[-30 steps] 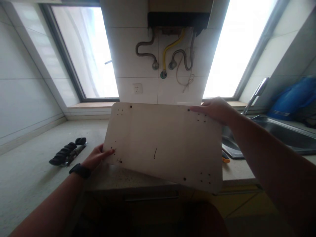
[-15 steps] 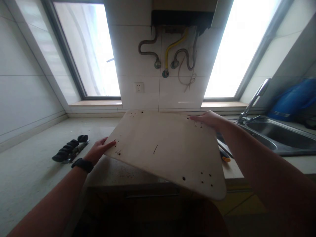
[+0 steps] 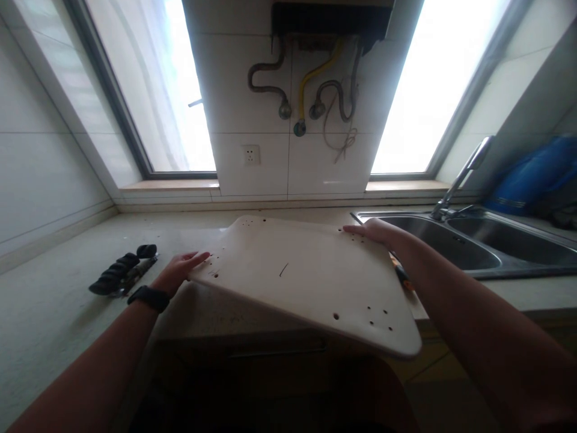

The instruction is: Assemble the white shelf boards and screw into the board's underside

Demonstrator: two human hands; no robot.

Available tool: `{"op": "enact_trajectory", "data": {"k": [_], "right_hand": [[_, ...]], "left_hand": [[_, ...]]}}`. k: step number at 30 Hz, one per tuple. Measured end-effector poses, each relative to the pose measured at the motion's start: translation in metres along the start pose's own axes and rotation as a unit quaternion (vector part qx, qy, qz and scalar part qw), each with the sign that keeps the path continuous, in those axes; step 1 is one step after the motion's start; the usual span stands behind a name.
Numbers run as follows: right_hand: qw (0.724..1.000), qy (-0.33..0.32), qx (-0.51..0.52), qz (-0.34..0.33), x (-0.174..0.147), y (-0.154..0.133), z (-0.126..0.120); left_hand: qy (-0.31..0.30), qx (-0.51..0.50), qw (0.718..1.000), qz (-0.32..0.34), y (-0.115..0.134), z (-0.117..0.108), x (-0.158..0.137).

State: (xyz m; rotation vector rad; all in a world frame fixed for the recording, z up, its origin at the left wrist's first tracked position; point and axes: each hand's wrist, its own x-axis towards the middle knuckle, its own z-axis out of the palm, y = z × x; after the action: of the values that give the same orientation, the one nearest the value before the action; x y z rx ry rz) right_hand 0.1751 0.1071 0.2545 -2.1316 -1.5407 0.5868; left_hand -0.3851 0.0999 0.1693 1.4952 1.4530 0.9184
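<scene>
A pale board (image 3: 297, 264) with rounded corners spans the space between my hands, several small dark holes near each corner and a short dark pen stroke in its middle. My left hand (image 3: 180, 270) grips the left edge, thumb on top and fingers underneath. At the far right corner my right hand (image 3: 372, 231) holds the edge, its thumb side on the upper face and the other fingers mostly hidden. The board tilts, its near right corner jutting past the counter's front edge. Whether its underside touches the counter is hidden.
On the worktop (image 3: 67, 337) to the left lie black ribbed caster-like wheels (image 3: 119, 270) with metal fittings. An orange-and-black tool handle (image 3: 401, 273) pokes out by my right forearm. Further right are a double steel sink (image 3: 433, 240), a tap (image 3: 464, 177) and a blue bag-like object (image 3: 532, 177).
The board has lowered and flattened, its far edge dropping and more of the sink showing behind it. My hands keep the same grip. The view has tipped slightly.
</scene>
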Motion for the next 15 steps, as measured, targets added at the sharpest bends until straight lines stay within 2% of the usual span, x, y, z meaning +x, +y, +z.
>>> {"op": "enact_trajectory", "data": {"k": [11,13,15], "right_hand": [[0.996,-0.046,0.066,0.048,-0.009,0.006,0.012],[0.995,-0.046,0.072,0.053,-0.01,0.008,0.014],[0.995,-0.039,0.067,0.058,-0.01,0.009,0.014]], "left_hand": [[-0.006,-0.044,0.999,-0.005,0.017,0.002,-0.007],[0.01,-0.029,1.0,0.005,0.019,0.003,-0.007],[0.057,0.031,0.998,0.021,0.02,0.004,-0.007]]}}
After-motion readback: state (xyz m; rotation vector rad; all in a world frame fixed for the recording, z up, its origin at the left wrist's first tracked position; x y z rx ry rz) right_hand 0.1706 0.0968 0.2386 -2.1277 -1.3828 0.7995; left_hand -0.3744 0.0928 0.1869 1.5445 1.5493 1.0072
